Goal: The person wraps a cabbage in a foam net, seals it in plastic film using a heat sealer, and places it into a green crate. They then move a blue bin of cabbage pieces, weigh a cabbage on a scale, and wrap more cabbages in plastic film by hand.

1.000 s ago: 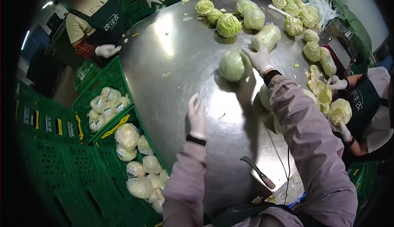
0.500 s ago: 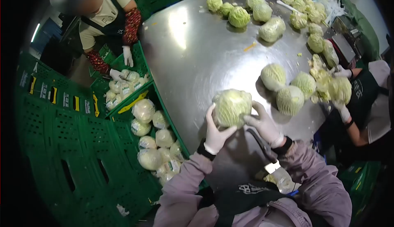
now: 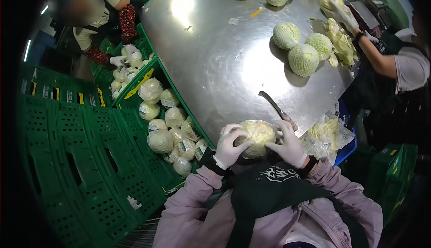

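Close to my body, at the near edge of the metal table, I hold a pale green cabbage between both gloved hands. My left hand curves around its left side, thumb toward the front. On the opposite side my right hand grips it with bent fingers. A curved knife with a wooden handle lies just beyond my right hand. Farther up the table sit three cabbages in white foam netting, one of them a netted cabbage.
Left of me, a green crate holds several wrapped, labelled cabbages. A co-worker's gloved hand is at another crate. On the right, another person's gloved hand touches a cabbage. A blue bin contains leaves and netting.
My hands have brought the cabbage down toward my body and turned it. My view has shifted, showing the whole knife. The right co-worker's hand has moved to a cabbage farther back.
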A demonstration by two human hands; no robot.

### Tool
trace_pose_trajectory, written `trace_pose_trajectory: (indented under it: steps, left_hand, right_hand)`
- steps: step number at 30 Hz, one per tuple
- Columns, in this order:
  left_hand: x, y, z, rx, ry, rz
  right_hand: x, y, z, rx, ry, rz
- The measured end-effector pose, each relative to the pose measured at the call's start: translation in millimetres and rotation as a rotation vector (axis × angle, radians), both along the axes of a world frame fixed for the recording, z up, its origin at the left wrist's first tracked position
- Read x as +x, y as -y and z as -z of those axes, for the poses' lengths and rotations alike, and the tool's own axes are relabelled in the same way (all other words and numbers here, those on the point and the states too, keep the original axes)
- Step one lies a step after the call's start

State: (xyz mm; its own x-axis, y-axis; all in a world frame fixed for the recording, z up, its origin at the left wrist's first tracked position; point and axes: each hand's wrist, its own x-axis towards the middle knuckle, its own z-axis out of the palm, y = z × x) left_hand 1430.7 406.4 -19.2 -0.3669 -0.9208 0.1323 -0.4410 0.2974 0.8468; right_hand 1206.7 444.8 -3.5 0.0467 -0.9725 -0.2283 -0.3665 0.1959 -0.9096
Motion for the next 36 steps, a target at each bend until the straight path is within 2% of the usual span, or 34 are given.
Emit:
trace_pose_trajectory:
  steps: [1,2,5,6,7,8,9,10,11,14,15,17,19,21,22,24,25,27,28,30,31,33,34,36]
  left_hand:
    - [-2.8,2.8,-3.2,0.003,0.002,0.011]
    - [-5.6,6.8,-5.3,-0.010,0.041,0.035]
    - [-15.1,17.3,-6.4,-0.125,0.075,0.101]
    - [-17.8,17.5,-7.2,0.090,-0.072,0.012]
    - [-19.7,18.4,-7.8,0.306,-0.217,-0.079]
    - [-17.3,24.0,0.8,0.304,-0.364,-0.075]
    - [-19.1,29.6,-18.0,0.509,-0.562,-0.177]
    - [-16.0,34.4,-29.3,0.591,-0.693,-0.215]
    - [-8.4,38.2,-35.3,0.673,-0.825,-0.257]
    - [40.8,43.6,-23.7,1.046,-1.609,-0.137]
    - [53.9,43.2,-25.7,1.049,-1.607,-0.138]
    - [68.5,42.9,-32.2,1.024,-1.752,-0.294]
    - [67.7,44.0,-38.2,1.035,-1.752,-0.296]
    - [63.4,44.9,-42.1,0.947,-1.647,-0.155]
    - [62.1,45.7,-42.8,0.945,-1.649,-0.153]
    - [60.0,47.2,-43.4,0.657,-1.099,-0.271]
    - [59.9,46.8,-43.5,0.657,-1.099,-0.271]
    - [56.7,47.4,-47.9,0.558,-0.894,-0.268]
    - [55.8,46.9,-52.4,0.559,-0.895,-0.267]
    - [42.6,48.3,-85.3,0.531,-0.966,-0.096]
    - [34.0,47.9,-96.6,0.531,-0.971,-0.103]
    - [12.8,57.3,-115.5,0.482,-0.836,-0.029]
    - [3.1,63.9,-119.3,0.478,-0.836,-0.027]
    - [-15.6,79.1,-124.7,0.464,-0.956,0.157]
  right_hand:
    - [-1.9,4.0,-1.5,-0.295,-0.225,-0.112]
    - [-2.1,6.8,6.5,-0.271,-0.102,-0.101]
    - [-15.4,23.5,20.8,-0.254,-0.086,-0.192]
    - [-15.4,28.9,17.3,-0.444,-0.167,-0.192]
    - [-15.3,27.4,18.3,-0.443,-0.165,-0.184]
    - [-15.3,25.4,19.6,-0.279,-0.080,-0.155]
    - [-15.5,24.3,20.3,-0.118,0.004,-0.128]
    - [-17.7,22.1,19.3,-0.120,0.005,-0.124]
    - [-22.3,17.9,17.1,-0.123,0.117,-0.034]
    - [-59.3,11.2,10.4,-0.025,0.585,0.200]
    - [-75.2,7.9,9.0,0.059,0.763,0.300]
    - [-95.8,9.0,8.0,0.005,0.986,0.390]
    - [-95.4,4.0,3.4,0.020,0.954,0.344]
    - [-93.7,0.8,8.4,0.069,0.911,0.320]
    - [-95.9,3.6,8.5,0.066,0.941,0.325]
    - [-101.0,9.3,5.1,0.052,0.972,0.356]
    - [-103.6,11.0,3.6,0.043,0.974,0.384]
    - [-112.1,13.0,7.7,0.023,0.901,0.348]
    - [-118.8,15.2,12.1,0.005,0.770,0.365]
    - [-139.4,21.0,28.7,-0.029,0.436,0.346]
    - [-128.5,22.1,15.3,-0.025,0.433,0.341]
    - [-79.7,35.5,-31.8,-0.289,0.123,0.136]
    - [-59.6,40.0,-42.6,-0.419,-0.049,0.012]
    - [-35.1,46.1,-47.6,-0.545,-0.225,-0.103]
